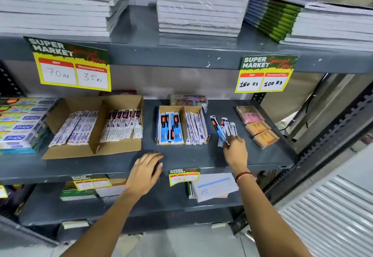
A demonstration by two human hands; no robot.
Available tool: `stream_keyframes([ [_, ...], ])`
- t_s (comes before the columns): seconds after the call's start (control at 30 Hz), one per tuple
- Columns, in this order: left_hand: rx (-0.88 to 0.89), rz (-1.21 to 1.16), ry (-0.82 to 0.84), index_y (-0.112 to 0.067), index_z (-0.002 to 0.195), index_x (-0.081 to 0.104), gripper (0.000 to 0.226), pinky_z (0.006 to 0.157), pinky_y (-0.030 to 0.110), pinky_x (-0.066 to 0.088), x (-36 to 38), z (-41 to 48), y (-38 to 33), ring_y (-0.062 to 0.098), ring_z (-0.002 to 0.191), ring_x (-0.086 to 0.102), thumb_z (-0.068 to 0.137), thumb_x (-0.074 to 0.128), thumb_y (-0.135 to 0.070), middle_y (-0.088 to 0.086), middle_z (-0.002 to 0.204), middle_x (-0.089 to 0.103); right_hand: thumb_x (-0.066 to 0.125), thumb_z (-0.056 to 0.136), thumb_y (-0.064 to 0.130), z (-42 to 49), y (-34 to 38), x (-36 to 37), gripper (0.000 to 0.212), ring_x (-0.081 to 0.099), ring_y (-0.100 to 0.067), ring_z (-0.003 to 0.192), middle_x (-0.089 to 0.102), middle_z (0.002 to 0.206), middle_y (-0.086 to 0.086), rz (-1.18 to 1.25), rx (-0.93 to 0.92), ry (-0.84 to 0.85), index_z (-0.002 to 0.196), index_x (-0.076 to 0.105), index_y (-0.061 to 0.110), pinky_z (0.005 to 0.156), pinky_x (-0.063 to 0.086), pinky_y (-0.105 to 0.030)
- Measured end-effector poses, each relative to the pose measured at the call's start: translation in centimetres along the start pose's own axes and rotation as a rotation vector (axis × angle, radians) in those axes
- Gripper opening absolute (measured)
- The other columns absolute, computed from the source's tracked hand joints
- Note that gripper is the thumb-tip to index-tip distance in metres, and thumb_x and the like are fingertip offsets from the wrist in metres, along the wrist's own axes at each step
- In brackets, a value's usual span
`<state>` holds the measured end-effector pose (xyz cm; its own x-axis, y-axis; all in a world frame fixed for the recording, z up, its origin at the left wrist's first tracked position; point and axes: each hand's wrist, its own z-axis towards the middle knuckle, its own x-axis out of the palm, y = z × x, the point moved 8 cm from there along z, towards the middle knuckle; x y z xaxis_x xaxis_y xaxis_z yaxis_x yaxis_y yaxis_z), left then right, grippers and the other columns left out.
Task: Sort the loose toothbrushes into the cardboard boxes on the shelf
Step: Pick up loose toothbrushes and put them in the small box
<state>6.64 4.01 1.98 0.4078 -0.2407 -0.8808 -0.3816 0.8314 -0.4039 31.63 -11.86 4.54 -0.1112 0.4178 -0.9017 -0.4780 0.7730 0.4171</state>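
The right hand [235, 151] is pinching the near end of a blue-packaged toothbrush [218, 130] between thumb and fingertips, lifting it from the small loose pile of toothbrushes [229, 127] lying on the grey shelf [181, 155] just beyond those fingers. To the left of the pinching fingers, close by, the small cardboard box [182, 124] is sitting, and farther left the large cardboard box [96, 125]. The left hand [146, 173] is resting palm-down on the shelf's front edge, fingers loosely together and holding nothing.

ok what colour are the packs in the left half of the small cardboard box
Light blue with black and red markings, seen in the head view: the packs in the small cardboard box.
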Motion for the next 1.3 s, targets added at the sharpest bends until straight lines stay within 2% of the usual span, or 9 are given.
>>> stream_keyframes([
  [0.2,-0.046,0.046,0.033,-0.008,0.126,0.056,0.082,0.101,0.043,0.037,1.1,-0.2,1.9,0.024,0.124,0.05,0.09,0.006,-0.063,0.009,0.13,0.057,0.051,0.091,0.004,3.9,1.8,0.5,0.023,0.059,-0.038,0.104,0.065,0.109,-0.024,-0.055,-0.025,0.007,0.108,0.063,-0.003,0.083,0.053,-0.04],
  [0.4,-0.052,0.129,0.099,-0.009,0.132,0.049,0.086,0.108,0.042,0.029,2.1,0.0,2.0,0.025,0.131,0.041,0.088,0.002,-0.066,0.009,0.139,0.048,0.051,0.093,0.011,7.1,3.5,1.4,0.026,0.056,-0.041,0.11,0.065,0.109,-0.028,-0.113,-0.029,0.078,0.109,0.059,-0.007,0.093,0.048,-0.041],
  [0.6,-0.029,0.184,0.138,-0.01,0.137,0.043,0.085,0.11,0.041,0.025,2.7,-0.2,2.5,0.023,0.133,0.037,0.087,0.005,-0.068,0.008,0.144,0.043,0.048,0.089,0.0,7.3,3.5,2.7,0.031,0.05,-0.038,0.123,0.058,0.125,-0.026,-0.162,0.081,0.13,0.119,0.054,-0.007,0.098,0.046,-0.039],
  [0.73,-0.003,0.218,0.13,-0.007,0.133,0.047,0.068,0.107,0.044,0.029,2.5,-0.2,2.2,0.025,0.13,0.042,0.089,0.028,-0.055,0.01,0.14,0.047,0.05,0.088,0.0,7.0,3.6,2.9,0.036,0.048,-0.039,0.126,0.054,0.131,-0.026,-0.092,0.161,0.148,0.123,0.053,-0.007,0.099,0.046,-0.042],
  [1.0,0.005,0.226,0.114,-0.009,0.137,0.042,0.061,0.111,0.04,0.022,2.8,-0.4,2.3,0.023,0.134,0.035,0.09,0.043,-0.048,0.009,0.145,0.041,0.049,0.089,0.0,7.2,2.0,2.6,0.028,0.057,-0.041,0.115,0.06,0.123,-0.031,0.225,0.306,0.165,0.113,0.057,-0.013,0.093,0.048,-0.039],
  [1.1,-0.005,0.228,0.12,-0.01,0.137,0.043,0.064,0.11,0.04,0.021,2.9,-0.4,2.4,0.022,0.134,0.037,0.089,0.036,-0.051,0.008,0.144,0.043,0.058,0.084,-0.001,6.7,1.5,2.1,0.008,0.059,-0.042,0.11,0.062,0.117,-0.032,0.308,0.327,0.106,0.084,0.06,-0.009,0.089,0.05,-0.039],
  [1.17,-0.015,0.225,0.127,-0.01,0.136,0.044,0.065,0.109,0.04,0.022,2.9,-0.5,2.5,0.022,0.133,0.038,0.089,0.033,-0.053,0.007,0.143,0.044,0.064,0.084,0.002,6.1,1.0,1.8,0.017,0.061,-0.04,0.108,0.065,0.114,-0.03,0.405,0.376,0.066,0.07,0.057,-0.005,0.089,0.05,-0.037],
  [1.23,-0.018,0.232,0.123,-0.01,0.134,0.047,0.065,0.107,0.042,0.024,2.9,-0.5,2.5,0.022,0.13,0.042,0.088,0.032,-0.053,0.007,0.141,0.047,0.067,0.084,0.005,5.2,0.6,1.5,0.017,0.063,-0.034,0.103,0.068,0.109,-0.024,0.625,0.44,0.011,0.092,0.066,-0.01,0.084,0.05,-0.025],
  [1.3,-0.021,0.238,0.118,-0.01,0.132,0.049,0.066,0.105,0.043,0.027,2.8,-0.5,2.5,0.023,0.128,0.045,0.088,0.03,-0.054,0.007,0.138,0.05,0.066,0.083,-0.003,3.9,0.6,1.9,0.003,0.06,-0.026,0.08,0.063,0.09,-0.017,0.982,0.508,-0.009,0.085,0.065,-0.004,0.063,0.048,-0.019],
])
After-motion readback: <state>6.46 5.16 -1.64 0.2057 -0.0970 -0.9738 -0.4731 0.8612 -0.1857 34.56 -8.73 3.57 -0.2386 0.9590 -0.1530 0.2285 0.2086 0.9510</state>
